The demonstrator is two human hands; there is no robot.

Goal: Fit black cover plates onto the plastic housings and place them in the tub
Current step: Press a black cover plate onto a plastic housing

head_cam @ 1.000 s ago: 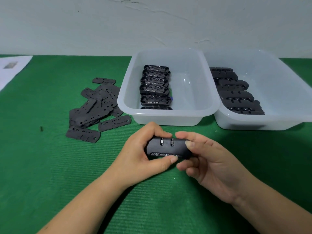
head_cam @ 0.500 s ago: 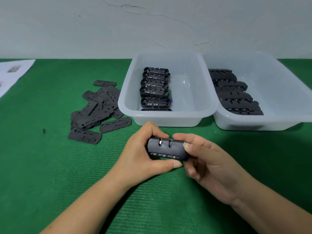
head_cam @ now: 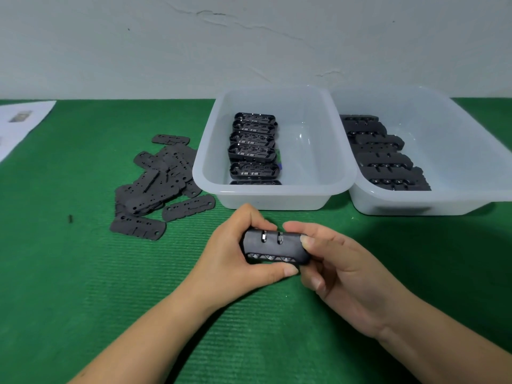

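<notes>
Gripping housing [head_cam: 277, 246], left hand [head_cam: 235, 261], right hand [head_cam: 343, 273]

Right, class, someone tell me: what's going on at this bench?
A person's left hand and right hand grip one black housing above the green mat. Loose cover plates lie piled to the left. The near tub holds a row of open housings; the right tub holds covered ones.

No legible text anywhere.
</notes>
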